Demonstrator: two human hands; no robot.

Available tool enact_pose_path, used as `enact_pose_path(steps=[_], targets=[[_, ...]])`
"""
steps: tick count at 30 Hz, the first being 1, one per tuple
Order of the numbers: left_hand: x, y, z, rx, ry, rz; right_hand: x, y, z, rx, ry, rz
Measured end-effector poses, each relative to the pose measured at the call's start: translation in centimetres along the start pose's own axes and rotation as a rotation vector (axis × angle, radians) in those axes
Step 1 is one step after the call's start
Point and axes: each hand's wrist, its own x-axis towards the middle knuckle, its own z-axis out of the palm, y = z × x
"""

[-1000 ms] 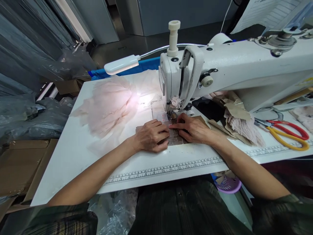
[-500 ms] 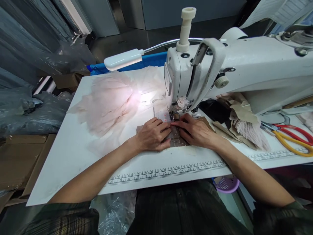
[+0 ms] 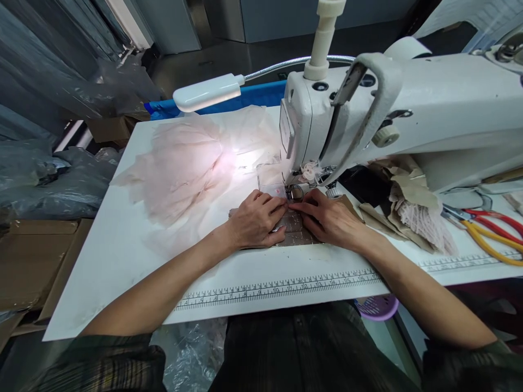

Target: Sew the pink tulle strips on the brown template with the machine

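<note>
A white sewing machine (image 3: 306, 117) stands over the table, its presser foot (image 3: 295, 192) just beyond my fingertips. My left hand (image 3: 259, 219) lies with bent fingers at the front of the needle area, pressing on pale sheer fabric (image 3: 183, 169) that spreads to the left. Close beside it, my right hand (image 3: 329, 219) has thumb and index finger together, the index pointing at the left fingertips. What the right fingertips pinch is too small to make out. Both hands rest over a brownish taped plate (image 3: 300, 231).
A lit lamp (image 3: 208, 92) hangs over the fabric. On the right lie fabric scraps (image 3: 412, 207) and scissors with red and yellow handles (image 3: 490, 228). A printed ruler (image 3: 278, 287) runs along the front edge of the table (image 3: 110, 261). Cardboard boxes (image 3: 36, 261) stand at left.
The view has shifted slightly, so the machine appears a little further right and closer. Both hands keep nearly the same place and pose at the needle area.
</note>
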Motion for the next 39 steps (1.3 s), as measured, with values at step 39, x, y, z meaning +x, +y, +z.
enact_pose_path(steps=[39], targets=[[0.5,-2.5,0.2,-0.096,-0.061,-0.098,-0.1,2.8,-1.1,0.625,0.083,0.361]])
